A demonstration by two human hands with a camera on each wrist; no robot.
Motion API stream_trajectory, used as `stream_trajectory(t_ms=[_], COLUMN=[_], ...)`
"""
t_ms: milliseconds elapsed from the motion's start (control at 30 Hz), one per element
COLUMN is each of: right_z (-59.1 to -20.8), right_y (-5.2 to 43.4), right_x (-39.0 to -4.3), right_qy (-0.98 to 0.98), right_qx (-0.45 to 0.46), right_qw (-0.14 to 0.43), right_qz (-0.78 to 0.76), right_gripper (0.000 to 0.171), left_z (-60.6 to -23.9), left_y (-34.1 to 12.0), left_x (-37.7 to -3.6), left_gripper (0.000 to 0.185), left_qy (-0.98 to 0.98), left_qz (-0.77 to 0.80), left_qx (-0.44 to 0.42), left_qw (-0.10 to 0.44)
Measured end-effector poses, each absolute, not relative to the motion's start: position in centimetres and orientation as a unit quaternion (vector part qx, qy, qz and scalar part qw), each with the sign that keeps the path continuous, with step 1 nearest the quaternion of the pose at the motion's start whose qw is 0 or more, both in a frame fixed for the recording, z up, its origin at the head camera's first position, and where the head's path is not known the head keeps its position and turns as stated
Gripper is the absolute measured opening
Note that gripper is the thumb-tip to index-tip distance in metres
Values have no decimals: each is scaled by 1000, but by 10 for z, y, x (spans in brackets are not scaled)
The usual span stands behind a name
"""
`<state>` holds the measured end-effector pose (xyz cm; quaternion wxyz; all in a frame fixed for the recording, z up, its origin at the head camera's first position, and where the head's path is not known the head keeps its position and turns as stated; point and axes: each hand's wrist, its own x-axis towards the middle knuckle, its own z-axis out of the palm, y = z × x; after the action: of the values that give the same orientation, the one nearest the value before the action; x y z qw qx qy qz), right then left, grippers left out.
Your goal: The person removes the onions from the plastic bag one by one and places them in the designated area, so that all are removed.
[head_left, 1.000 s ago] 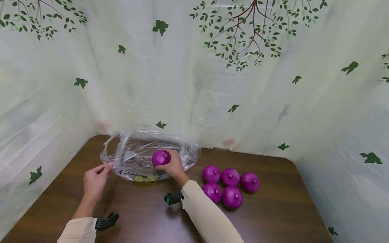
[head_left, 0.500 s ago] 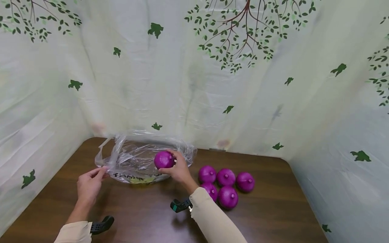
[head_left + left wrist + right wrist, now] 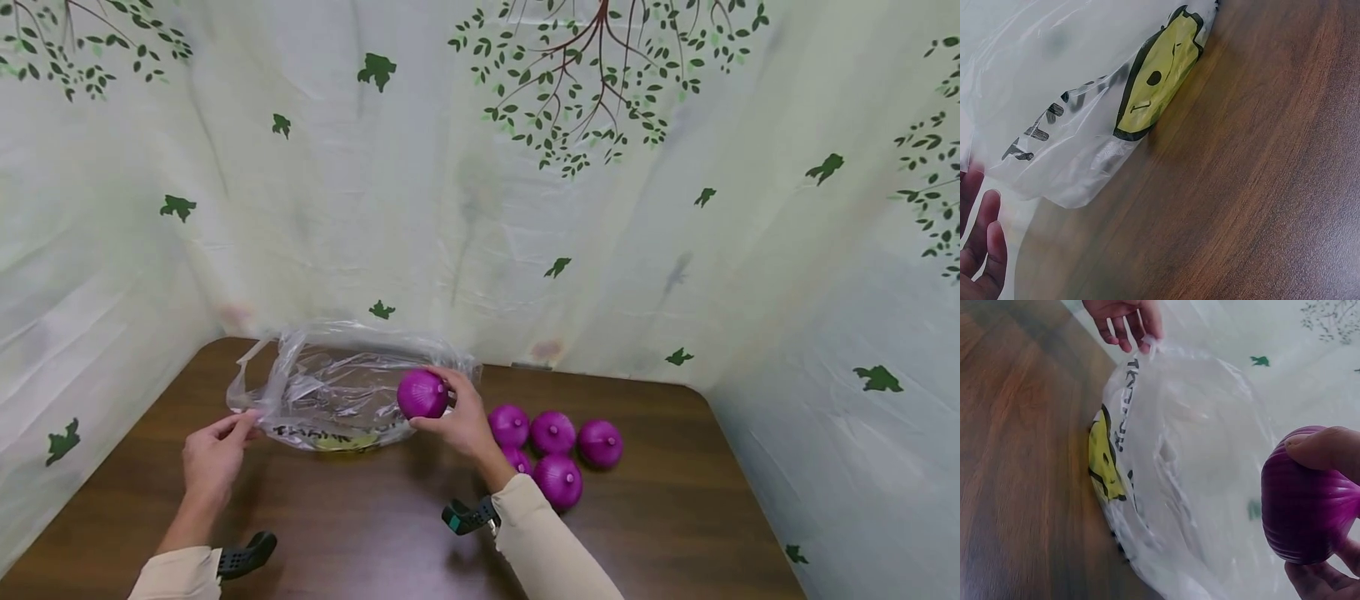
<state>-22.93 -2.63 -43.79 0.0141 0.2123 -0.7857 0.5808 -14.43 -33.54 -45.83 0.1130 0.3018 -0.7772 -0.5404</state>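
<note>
1. The right hand (image 3: 463, 419) is gripping a purple onion (image 3: 422, 393) in curled fingers (image 3: 1325, 447), just right of the bag's mouth.
2. The left hand (image 3: 213, 452) is pinching the clear plastic bag (image 3: 337, 392) at its near-left rim, holding it open.

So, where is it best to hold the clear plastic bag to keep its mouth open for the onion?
Probably at the thin rim of the plastic bag, on its left edge, coming from the near-left side. There the left hand already pinches the film, leaving the mouth facing the right hand and its purple onion.
</note>
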Motion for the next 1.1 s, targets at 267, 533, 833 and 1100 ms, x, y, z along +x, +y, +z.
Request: stream_trajectory(t_ms=[267,533,833,1100], right_z=[-429,-435,-427,-419], right_y=[-3,18,32,50], right_x=[-216,-211,-199,-188], right_qy=[-770,-774,-790,-784], right_qx=[210,205,188,181], right_qw=[30,31,50,70], right_qz=[602,598,581,589], right_gripper=[72,72,72,73], left_z=[-461,-462,-462,-460], left_y=[-338,-339,-337,-337], left_x=[-143,-142,-140,-140], left_gripper=[65,67,64,64], left_qy=[-781,-777,-771,-775], left_qz=[-537,-540,-546,-541], left_qx=[298,303,304,301], left_qw=[114,117,121,128])
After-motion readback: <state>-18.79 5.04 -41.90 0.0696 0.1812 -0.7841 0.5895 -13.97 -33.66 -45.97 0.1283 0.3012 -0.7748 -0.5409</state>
